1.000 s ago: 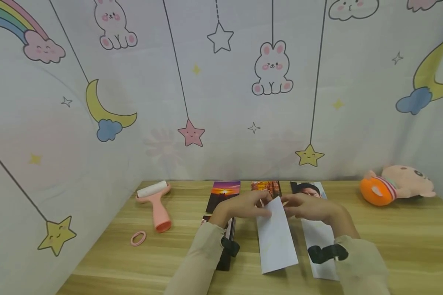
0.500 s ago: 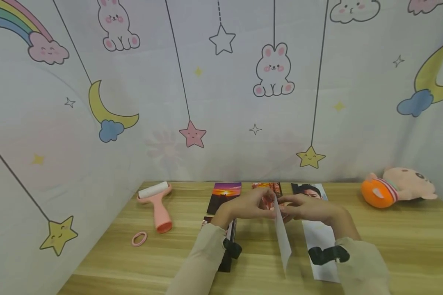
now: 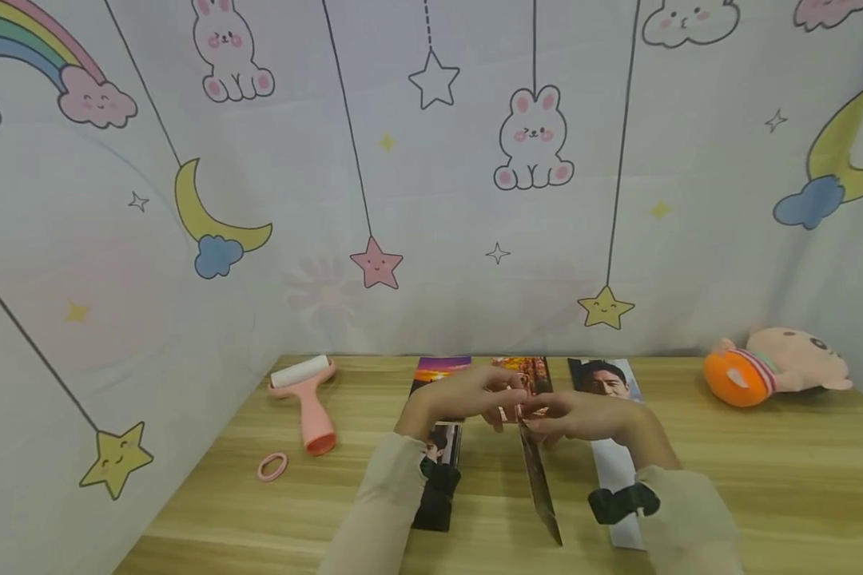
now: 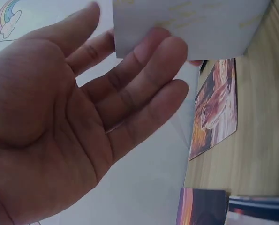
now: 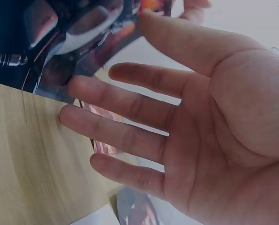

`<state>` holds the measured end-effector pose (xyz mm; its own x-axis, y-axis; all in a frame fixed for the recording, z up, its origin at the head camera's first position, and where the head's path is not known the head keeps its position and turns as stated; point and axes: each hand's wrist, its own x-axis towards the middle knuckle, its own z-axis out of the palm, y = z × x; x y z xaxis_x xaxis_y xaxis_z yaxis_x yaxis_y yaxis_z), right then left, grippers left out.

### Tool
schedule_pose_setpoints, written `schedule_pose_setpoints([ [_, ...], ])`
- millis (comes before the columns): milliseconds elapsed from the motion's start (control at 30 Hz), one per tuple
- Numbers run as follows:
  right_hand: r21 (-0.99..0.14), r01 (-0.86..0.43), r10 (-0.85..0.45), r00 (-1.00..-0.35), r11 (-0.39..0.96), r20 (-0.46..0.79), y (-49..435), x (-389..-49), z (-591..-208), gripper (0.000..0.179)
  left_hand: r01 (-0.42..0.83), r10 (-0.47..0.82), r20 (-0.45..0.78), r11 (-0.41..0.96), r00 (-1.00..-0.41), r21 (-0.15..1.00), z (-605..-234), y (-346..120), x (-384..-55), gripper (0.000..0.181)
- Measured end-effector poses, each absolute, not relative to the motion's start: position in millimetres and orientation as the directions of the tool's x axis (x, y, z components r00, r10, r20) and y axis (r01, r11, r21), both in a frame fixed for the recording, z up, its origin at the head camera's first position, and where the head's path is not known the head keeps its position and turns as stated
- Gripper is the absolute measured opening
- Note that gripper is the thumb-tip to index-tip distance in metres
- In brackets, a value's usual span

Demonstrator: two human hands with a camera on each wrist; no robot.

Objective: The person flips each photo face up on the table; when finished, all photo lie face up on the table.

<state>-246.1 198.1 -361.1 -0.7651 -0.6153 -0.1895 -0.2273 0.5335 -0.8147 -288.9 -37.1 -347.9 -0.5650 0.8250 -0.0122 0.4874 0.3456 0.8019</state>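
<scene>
A narrow photo print (image 3: 542, 487) hangs nearly edge-on between my hands in the head view. Its white back (image 4: 191, 28), with faint yellow marks, shows in the left wrist view; its dark glossy picture side (image 5: 83, 33) faces the right wrist view. My left hand (image 3: 467, 397) is at the print's top end, thumb off to one side, index fingertip hidden behind the print; I cannot tell whether it grips. My right hand (image 3: 582, 415) holds the print near the same end, thumb over its edge and other fingers extended.
Behind lie a sunset photo (image 3: 439, 366), an autumn-tree photo (image 3: 539, 371) and a portrait photo (image 3: 604, 377). Another photo (image 3: 437, 439) lies by my left sleeve, a white strip (image 3: 618, 463) by the right. Farther out are a pink-handled roller (image 3: 315, 411), pink ring (image 3: 272, 466) and plush toy (image 3: 784, 363).
The print has turned from showing its white back, through edge-on, to showing its dark picture side in the head view. Both hands have shifted slightly left.
</scene>
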Motion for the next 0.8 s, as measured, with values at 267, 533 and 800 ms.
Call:
schedule_pose_setpoints([
  [267,-0.772,-0.220,-0.594,-0.768,0.597,-0.240,202,-241,-357,0.051,0.578,0.803,-0.084,0.493,-0.590,0.650,-345,-42,-289,0.004],
  [533,-0.772,-0.231,-0.568,-0.799,0.592,-0.196,205,-232,-365,0.049,0.550,0.722,-0.178,0.641,-0.669,0.535,-358,-43,-281,0.003],
  [800,-0.792,-0.269,-0.556,-0.825,0.548,-0.105,246,-226,-362,0.043,0.557,0.650,-0.212,0.745,-0.730,0.368,-349,-42,-265,0.018],
])
